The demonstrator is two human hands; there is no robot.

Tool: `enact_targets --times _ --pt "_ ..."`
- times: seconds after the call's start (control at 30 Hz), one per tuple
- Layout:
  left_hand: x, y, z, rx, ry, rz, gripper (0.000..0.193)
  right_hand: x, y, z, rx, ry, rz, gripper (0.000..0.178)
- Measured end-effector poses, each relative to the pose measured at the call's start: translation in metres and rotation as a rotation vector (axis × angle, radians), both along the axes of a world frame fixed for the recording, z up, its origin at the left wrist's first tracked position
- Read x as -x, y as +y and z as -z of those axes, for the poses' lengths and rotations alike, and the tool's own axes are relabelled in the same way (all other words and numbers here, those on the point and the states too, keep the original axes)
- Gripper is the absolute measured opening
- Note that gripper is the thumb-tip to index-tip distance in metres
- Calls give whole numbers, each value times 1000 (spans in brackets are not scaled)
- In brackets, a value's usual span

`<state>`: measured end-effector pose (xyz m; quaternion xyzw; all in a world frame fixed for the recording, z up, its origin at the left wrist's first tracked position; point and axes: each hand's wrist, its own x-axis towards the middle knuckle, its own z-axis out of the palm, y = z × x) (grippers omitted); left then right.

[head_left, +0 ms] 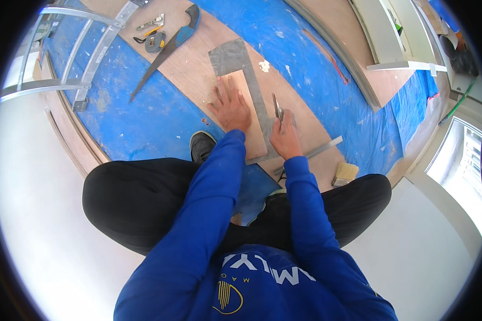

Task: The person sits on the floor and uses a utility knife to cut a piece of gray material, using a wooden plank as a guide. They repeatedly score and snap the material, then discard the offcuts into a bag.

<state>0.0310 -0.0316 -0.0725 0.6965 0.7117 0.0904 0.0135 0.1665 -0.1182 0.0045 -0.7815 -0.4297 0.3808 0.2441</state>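
My left hand (231, 108) lies flat, fingers spread, on a narrow light wooden strip (254, 136) that rests on a plywood board (190, 67). My right hand (285, 138) grips a slim cutting tool (277, 108), a knife or snips, with its tip at the grey metal sheet (231, 54) running along the strip's right edge. Both blue sleeves come in from below, and my black shoe (202, 145) sits just left of the strip.
A hand saw (168, 45), a tape measure (155, 41) and small tools (151, 22) lie at the board's far end. An aluminium ladder (85, 59) lies at left on blue sheeting (139, 115). A metal rail (322, 148) and a wooden block (346, 173) are at right.
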Motion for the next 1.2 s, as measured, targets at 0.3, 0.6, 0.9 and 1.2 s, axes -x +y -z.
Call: enact_targets --times 0.3,0.6,0.9,1.2 --pt "3 3 -2 66 -15 0 60 35 108 -3 53 -159 -181 52" --pt "7 4 1 112 -4 10 68 44 114 9 36 -178 -226 51" --pt "6 2 -4 114 -97 11 66 44 125 9 149 -227 -301 51" --pt "5 0 2 84 -21 6 64 44 123 -4 258 -233 -337 52"
